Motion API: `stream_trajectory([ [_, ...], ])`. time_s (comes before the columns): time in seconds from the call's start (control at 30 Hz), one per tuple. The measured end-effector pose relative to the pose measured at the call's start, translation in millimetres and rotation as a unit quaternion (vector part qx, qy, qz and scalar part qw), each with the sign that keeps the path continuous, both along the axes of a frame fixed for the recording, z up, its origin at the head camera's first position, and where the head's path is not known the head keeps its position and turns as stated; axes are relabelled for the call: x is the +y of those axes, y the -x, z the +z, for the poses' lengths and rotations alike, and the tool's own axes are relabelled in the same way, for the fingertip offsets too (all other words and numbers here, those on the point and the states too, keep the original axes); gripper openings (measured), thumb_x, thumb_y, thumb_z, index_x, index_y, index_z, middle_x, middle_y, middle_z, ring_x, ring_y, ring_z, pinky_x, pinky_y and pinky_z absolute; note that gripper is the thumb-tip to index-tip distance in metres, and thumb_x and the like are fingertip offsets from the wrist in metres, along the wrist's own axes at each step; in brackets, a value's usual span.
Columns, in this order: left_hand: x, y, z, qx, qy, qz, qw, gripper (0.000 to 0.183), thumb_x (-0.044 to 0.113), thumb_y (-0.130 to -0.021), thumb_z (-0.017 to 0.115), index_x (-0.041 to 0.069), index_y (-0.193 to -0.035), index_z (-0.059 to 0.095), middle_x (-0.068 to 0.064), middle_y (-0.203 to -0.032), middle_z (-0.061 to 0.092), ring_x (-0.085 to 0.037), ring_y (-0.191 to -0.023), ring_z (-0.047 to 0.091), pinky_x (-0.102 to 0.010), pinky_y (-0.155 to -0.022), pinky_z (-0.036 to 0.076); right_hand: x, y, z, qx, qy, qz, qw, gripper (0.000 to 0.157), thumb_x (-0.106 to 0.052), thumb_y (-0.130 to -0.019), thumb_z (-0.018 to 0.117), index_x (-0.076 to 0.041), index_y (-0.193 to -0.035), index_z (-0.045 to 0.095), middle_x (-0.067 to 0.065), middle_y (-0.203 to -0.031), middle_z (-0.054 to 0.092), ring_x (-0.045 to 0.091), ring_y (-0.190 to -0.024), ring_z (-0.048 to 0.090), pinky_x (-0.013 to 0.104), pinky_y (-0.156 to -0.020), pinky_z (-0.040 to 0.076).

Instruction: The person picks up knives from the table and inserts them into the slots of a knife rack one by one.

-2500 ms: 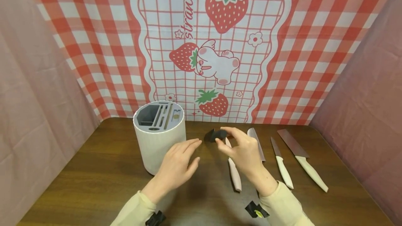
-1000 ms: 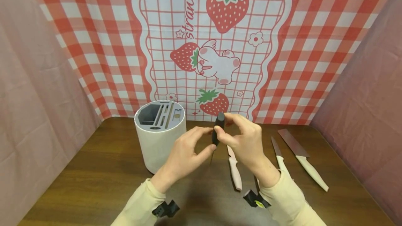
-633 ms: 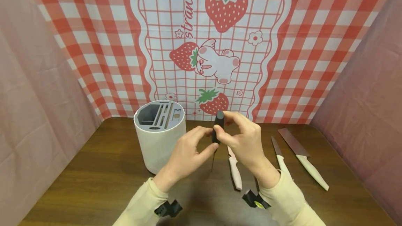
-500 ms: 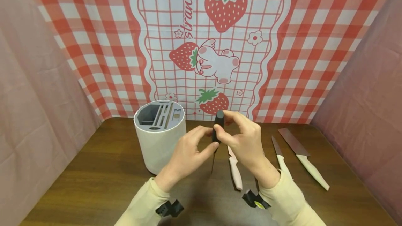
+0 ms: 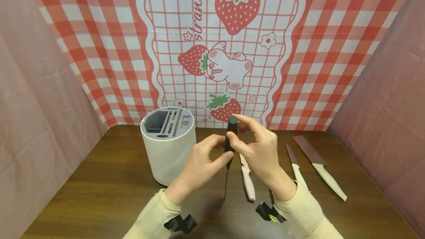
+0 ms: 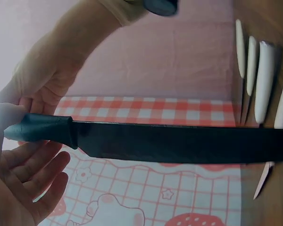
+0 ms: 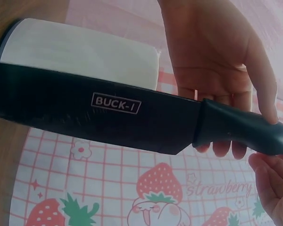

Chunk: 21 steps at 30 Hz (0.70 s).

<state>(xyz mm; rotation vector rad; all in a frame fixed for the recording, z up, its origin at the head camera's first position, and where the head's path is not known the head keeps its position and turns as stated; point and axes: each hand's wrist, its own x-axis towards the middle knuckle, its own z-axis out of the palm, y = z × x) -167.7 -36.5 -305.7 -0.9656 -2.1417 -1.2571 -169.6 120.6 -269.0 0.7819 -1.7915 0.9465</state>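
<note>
A black knife (image 5: 226, 185) hangs upright between my hands, blade pointing down and seen nearly edge-on in the head view. My right hand (image 5: 259, 150) pinches the upper end of its black handle between thumb and fingers. Lower on the handle, close to the blade, my left hand (image 5: 199, 163) grips with thumb and fingertips. The right wrist view shows the wide dark blade (image 7: 75, 106) with "BUCK-I" lettering. A white round knife block (image 5: 170, 158) stands left of the hands; its grey top has slots and a larger opening.
Right of the held knife lies a pale pink-handled knife (image 5: 248, 183). Farther right are a small white-handled knife (image 5: 298, 172), partly behind the right sleeve, and a cleaver (image 5: 320, 169). A checked strawberry cloth (image 5: 229, 58) hangs behind the brown table (image 5: 99, 180).
The black knife has swung upright, blade downward, and its handle rose with the right hand. The left hand moved right and took hold of the handle. Lately both hands barely move.
</note>
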Motion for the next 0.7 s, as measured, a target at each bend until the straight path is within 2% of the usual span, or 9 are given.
stream_trajectory([
  [0.1,0.0,-1.4,0.9,-0.043,-0.019,-0.015,0.9988,0.021,0.025,-0.084,0.064,0.016,-0.103,0.062,0.005,-0.092,0.064,-0.005,-0.087,0.058,-0.028,-0.078,0.048,-0.2,0.0,-0.3,0.003,-0.002,0.002,1.000,0.039,-0.035,-0.084,0.061,-0.004,-0.108,0.064,0.005,-0.072,0.066,0.012,-0.066,0.062,0.021,-0.059,0.048],
  [0.23,-0.4,-2.6,2.4,-0.074,-0.036,-0.028,0.9962,0.022,0.024,-0.084,0.064,0.016,-0.105,0.061,0.003,-0.091,0.066,-0.007,-0.087,0.060,-0.031,-0.078,0.049,-0.3,0.7,0.1,0.007,-0.007,0.006,1.000,0.041,-0.036,-0.084,0.061,-0.004,-0.110,0.064,0.004,-0.072,0.065,0.011,-0.065,0.061,0.021,-0.059,0.048],
  [0.33,-0.6,-3.2,3.4,-0.076,-0.044,-0.033,0.9956,0.023,0.023,-0.084,0.065,0.015,-0.105,0.062,0.001,-0.091,0.067,-0.008,-0.086,0.061,-0.032,-0.077,0.049,-0.2,0.9,0.1,0.006,-0.009,0.004,1.000,0.040,-0.035,-0.084,0.061,-0.004,-0.109,0.064,0.004,-0.072,0.065,0.011,-0.065,0.062,0.020,-0.056,0.047],
  [0.47,-1.1,-3.3,3.9,-0.074,-0.050,-0.037,0.9953,0.022,0.023,-0.084,0.065,0.015,-0.104,0.062,0.001,-0.089,0.067,-0.008,-0.085,0.061,-0.031,-0.076,0.050,0.1,-1.5,1.0,-0.010,-0.014,-0.005,1.000,0.033,-0.026,-0.082,0.067,-0.004,-0.107,0.064,0.004,-0.073,0.066,0.013,-0.066,0.062,0.019,-0.054,0.045],
  [0.57,-1.8,-3.1,4.1,-0.072,-0.052,-0.042,0.9952,0.021,0.022,-0.084,0.065,0.014,-0.103,0.063,0.001,-0.089,0.067,-0.008,-0.084,0.062,-0.033,-0.075,0.051,0.4,-4.2,2.7,-0.024,-0.019,-0.015,0.999,0.030,-0.018,-0.079,0.070,-0.004,-0.105,0.065,0.003,-0.074,0.067,0.014,-0.068,0.064,0.020,-0.056,0.045],
  [0.7,-2.4,-3.4,4.1,-0.069,-0.056,-0.049,0.9948,0.023,0.019,-0.083,0.065,0.012,-0.105,0.062,-0.001,-0.089,0.067,-0.010,-0.084,0.062,-0.030,-0.076,0.051,1.3,-5.5,4.0,-0.027,-0.020,-0.021,0.999,0.029,-0.015,-0.078,0.071,-0.005,-0.104,0.065,0.003,-0.076,0.067,0.014,-0.071,0.064,0.021,-0.062,0.047],
])
